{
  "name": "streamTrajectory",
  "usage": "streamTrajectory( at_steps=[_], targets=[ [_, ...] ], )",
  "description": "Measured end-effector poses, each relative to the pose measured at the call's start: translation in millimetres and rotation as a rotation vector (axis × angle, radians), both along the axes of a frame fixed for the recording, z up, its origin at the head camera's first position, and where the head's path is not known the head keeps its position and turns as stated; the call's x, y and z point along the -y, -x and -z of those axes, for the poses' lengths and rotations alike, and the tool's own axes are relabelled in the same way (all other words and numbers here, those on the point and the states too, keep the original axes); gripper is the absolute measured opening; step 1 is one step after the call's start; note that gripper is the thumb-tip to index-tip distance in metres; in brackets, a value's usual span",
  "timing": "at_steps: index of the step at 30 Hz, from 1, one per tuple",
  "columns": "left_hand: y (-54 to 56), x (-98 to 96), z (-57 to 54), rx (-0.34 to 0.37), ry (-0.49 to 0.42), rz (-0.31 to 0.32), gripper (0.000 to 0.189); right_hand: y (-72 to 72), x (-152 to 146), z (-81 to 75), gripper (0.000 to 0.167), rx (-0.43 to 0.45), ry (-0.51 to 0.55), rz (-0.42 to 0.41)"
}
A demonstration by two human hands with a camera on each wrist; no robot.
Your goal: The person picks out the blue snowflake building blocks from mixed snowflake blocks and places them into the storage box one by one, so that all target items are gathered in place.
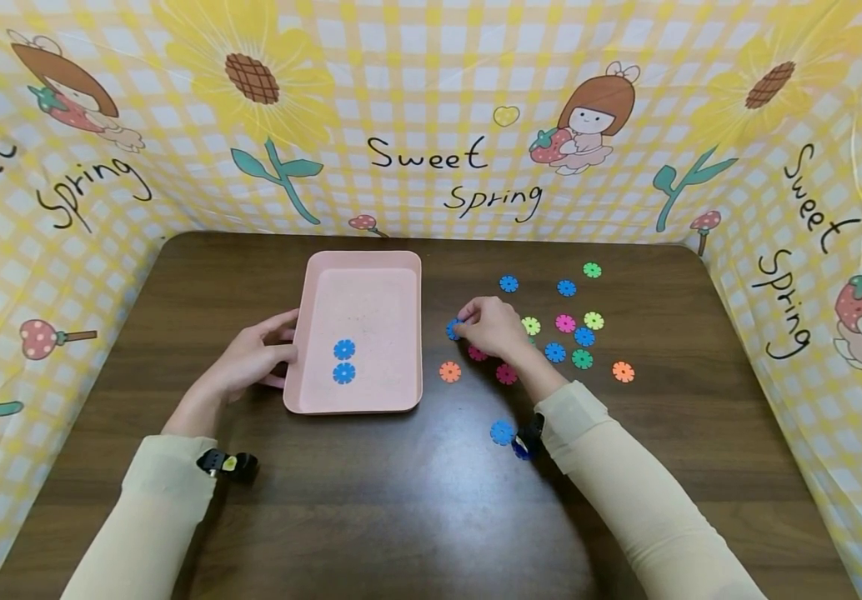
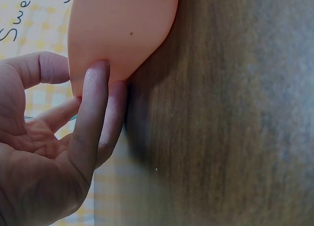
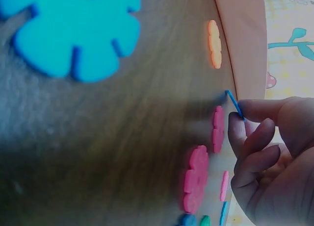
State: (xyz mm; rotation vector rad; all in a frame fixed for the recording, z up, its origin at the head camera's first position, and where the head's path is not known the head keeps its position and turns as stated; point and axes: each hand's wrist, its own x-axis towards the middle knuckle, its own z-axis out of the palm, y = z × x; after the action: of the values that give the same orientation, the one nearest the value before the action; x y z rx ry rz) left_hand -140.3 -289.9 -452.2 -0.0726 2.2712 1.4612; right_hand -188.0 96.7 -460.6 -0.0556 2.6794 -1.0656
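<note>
My left hand [image 1: 253,354] rests against the left side of a pink tray [image 1: 410,333], its fairly straight fingertips touching the outer wall, as the left wrist view also shows. Inside the tray, two blue flower-shaped discs [image 1: 344,372] lie one above the other. To the right of the tray, my right hand [image 1: 489,323] pinches another blue notched disc [image 3: 234,104] between thumb and forefinger; it is tilted close over the table. Near this hand lie an orange disc [image 1: 449,372] and pink discs [image 1: 506,374], one partly covered by the hand.
Several more discs in blue [image 1: 554,352], green [image 1: 582,359], yellow-green [image 1: 593,321], pink and orange [image 1: 623,372] are scattered on the right of the brown table [image 1: 371,500]. A blue disc [image 1: 502,432] lies by the right wrist. Checked cloth [image 1: 431,100] surrounds the table's back and sides.
</note>
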Motion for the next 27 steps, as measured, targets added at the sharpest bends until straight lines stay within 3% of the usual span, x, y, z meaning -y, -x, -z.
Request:
streamTrajectory(
  at_steps=[14, 20, 27],
  targets=[
    [0.1, 0.4, -0.2, 0.006, 0.000, 0.002, 0.078, -0.6, 4, -18.1, 0.018, -0.032, 0.179, -0.001],
    [0.3, 0.7, 0.8, 0.013, -0.004, -0.003, 0.078, -0.1, 14, -27.0, 0.018, -0.070, 0.300, 0.005],
    [0.9, 0.5, 1.5, 0.014, 0.003, -0.004, 0.077, 3.5, 35, -33.5, 0.019, -0.084, 0.361, 0.014]
  ],
)
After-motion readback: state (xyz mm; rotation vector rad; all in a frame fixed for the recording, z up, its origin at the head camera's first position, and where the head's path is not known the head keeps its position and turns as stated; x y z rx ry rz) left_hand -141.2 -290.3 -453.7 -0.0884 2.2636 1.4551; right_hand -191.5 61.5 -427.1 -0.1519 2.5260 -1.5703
